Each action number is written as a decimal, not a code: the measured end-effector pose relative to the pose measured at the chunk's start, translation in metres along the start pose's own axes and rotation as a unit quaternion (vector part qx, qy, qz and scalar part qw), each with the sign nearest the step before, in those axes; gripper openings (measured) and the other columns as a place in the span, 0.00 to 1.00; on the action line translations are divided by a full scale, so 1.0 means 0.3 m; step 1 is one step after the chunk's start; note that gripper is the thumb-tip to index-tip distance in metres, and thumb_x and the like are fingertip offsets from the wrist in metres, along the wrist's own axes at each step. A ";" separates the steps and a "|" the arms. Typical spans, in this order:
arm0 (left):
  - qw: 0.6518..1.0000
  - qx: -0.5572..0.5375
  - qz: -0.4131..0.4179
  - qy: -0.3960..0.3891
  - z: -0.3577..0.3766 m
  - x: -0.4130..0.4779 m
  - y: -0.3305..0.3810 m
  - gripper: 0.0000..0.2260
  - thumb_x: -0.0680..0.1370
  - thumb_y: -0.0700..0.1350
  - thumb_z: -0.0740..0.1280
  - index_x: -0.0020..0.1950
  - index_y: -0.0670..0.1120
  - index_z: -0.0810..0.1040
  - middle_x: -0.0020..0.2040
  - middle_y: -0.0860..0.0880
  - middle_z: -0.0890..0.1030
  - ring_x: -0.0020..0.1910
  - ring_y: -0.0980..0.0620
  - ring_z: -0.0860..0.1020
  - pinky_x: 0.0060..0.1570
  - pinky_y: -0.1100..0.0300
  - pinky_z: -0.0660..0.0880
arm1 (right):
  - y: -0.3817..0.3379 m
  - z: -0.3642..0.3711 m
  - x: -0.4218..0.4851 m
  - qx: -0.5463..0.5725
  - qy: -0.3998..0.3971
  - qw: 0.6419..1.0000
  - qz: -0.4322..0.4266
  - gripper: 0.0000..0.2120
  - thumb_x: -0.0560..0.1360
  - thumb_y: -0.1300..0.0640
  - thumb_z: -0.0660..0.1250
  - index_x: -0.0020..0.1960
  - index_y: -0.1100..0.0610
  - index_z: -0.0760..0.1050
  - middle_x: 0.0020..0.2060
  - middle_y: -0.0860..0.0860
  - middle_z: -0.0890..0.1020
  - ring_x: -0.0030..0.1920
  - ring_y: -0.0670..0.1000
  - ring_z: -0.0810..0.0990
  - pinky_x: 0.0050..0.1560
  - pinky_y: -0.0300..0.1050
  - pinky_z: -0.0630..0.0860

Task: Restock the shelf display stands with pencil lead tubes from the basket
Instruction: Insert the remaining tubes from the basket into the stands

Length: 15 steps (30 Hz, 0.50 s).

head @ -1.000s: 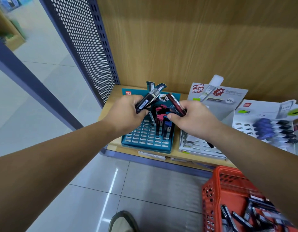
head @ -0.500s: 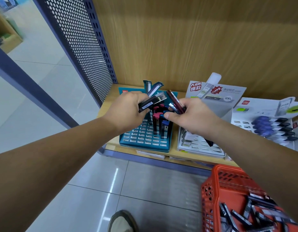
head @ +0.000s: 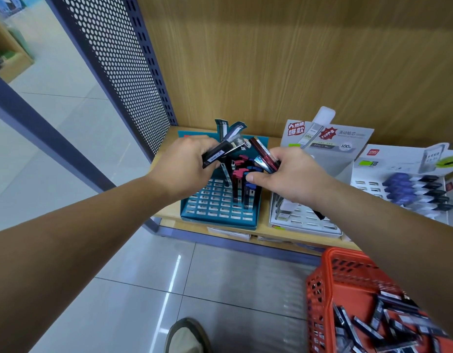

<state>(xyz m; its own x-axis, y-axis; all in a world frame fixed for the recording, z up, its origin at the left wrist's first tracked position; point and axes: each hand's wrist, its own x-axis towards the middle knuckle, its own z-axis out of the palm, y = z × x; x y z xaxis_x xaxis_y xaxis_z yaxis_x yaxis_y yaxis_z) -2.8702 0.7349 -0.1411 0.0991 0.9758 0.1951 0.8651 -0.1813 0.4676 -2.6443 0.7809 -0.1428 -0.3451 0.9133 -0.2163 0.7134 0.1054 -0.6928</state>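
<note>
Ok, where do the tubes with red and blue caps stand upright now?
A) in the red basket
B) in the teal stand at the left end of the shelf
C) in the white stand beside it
B: the capped tubes stand upright in slots of the teal stand, just below the left hand and the right hand, which each grip a bunch of loose tubes.

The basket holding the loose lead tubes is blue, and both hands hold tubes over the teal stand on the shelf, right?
Not quite. The head view shows the basket is red, not blue. The rest stands: it holds loose lead tubes, and the left hand and right hand hold tubes over the teal stand on the shelf.
</note>
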 end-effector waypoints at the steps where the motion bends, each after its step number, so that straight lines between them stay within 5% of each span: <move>1: 1.000 0.004 0.005 -0.004 0.003 -0.004 -0.003 0.13 0.78 0.41 0.72 0.43 0.56 0.72 0.38 0.55 0.76 0.39 0.52 0.74 0.39 0.56 0.68 | 0.000 -0.001 0.000 0.001 0.000 1.000 -0.001 0.14 0.73 0.42 0.77 0.40 0.50 0.77 0.27 0.45 0.75 0.30 0.48 0.74 0.34 0.42 0.70; 15: 0.997 0.052 0.047 -0.034 0.020 -0.009 -0.005 0.04 0.77 0.39 0.72 0.48 0.48 0.81 0.41 0.55 0.77 0.41 0.52 0.75 0.40 0.55 0.72 | 0.006 -0.004 0.002 0.007 -0.003 1.000 0.004 0.16 0.73 0.41 0.77 0.43 0.53 0.78 0.21 0.43 0.73 0.22 0.42 0.71 0.31 0.41 0.69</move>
<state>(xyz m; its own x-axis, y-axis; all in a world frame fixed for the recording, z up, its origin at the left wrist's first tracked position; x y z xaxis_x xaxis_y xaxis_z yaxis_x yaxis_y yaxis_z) -2.8688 0.7334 -0.1476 0.2118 0.9619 0.1729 0.8962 -0.2617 0.3582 -2.6426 0.7821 -0.1433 -0.3435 0.9117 -0.2254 0.7076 0.0934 -0.7004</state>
